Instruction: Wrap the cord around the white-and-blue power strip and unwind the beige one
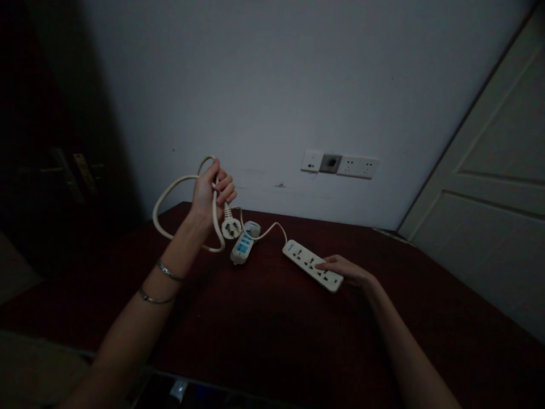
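Observation:
My left hand [213, 190] is raised above the table, its fingers closed round a looped white power cord [159, 204]. From that hand dangles the cord's three-pin plug [231, 228], pins facing me. My right hand [344, 269] grips the near right end of a white power strip [304, 261], thumb on its top face. The cord runs from the strip's far left end toward the left hand. Between the hands, a second, smaller power strip [242, 247] with blue sockets lies on the table, a white plug [252, 229] at its far end.
The dark red table [272, 318] meets a pale wall [238, 85]. Wall sockets [357, 167] and a dark socket plate [330, 163] sit above its back edge. A white panelled door [494, 199] stands at the right, a dark door with a handle [51, 169] at the left.

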Available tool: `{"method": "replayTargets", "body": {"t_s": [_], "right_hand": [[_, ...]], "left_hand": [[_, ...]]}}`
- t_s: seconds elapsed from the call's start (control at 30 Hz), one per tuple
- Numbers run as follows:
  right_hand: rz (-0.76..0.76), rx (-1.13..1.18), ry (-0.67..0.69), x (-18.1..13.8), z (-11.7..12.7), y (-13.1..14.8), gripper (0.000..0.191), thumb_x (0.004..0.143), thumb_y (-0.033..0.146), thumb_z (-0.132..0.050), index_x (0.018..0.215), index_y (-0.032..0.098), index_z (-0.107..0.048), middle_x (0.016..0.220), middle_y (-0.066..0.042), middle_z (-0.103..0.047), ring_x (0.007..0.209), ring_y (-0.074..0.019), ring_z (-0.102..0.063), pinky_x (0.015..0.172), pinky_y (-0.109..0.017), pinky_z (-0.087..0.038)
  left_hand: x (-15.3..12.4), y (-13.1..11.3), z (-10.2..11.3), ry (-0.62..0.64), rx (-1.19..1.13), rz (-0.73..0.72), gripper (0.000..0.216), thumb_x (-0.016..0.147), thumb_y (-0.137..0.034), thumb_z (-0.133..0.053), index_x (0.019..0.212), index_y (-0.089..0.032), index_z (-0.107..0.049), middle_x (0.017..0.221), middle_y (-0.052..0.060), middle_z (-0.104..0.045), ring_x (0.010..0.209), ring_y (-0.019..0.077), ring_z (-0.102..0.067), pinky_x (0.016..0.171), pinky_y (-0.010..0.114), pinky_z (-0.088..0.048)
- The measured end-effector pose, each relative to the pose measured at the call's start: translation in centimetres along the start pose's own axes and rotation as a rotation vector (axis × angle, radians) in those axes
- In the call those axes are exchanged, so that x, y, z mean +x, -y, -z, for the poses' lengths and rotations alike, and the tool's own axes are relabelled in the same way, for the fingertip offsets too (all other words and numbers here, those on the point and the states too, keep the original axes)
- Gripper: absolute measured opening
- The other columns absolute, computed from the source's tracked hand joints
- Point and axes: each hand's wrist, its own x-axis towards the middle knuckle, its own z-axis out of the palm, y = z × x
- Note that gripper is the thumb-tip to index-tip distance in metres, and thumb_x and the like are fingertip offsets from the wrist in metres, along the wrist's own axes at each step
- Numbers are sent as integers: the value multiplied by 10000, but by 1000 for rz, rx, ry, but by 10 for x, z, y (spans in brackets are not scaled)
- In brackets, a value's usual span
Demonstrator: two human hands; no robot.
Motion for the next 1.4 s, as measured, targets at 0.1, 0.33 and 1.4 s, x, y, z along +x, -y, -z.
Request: {"method": "replayTargets", "body": {"t_s": [0.1, 0.33, 1.4], "right_hand": [[-5, -65, -25, 3, 0, -1, 321, 678, 384, -686, 792, 84, -667, 597, -41, -640, 474, -86, -538, 428, -171, -381], [16, -174, 12, 9, 4, -5, 387, 643, 445, -704, 822, 103, -678, 674, -57, -671, 545, -114, -579, 492, -196, -429], [-43, -608, -35, 1, -11, 8, 584, 698, 697, -473, 581, 131, -558, 526, -91, -592, 370, -136, -509, 356, -256, -402]], "left_hand": [[1, 1, 0, -2, -6, 21, 432, 894, -387, -436, 518, -183, -378, 355, -84, -288, 225, 25, -232, 285, 189, -237], [1, 2, 0, 1, -9, 35, 435, 897, -384, -430, 516, -183, -375, 354, -85, -286, 221, 24, -235, 284, 191, -227], [0, 11, 0, 34, 12, 61, 425, 896, -360, -441, 516, -181, -374, 357, -83, -288, 233, 21, -244, 293, 186, -214]]}}
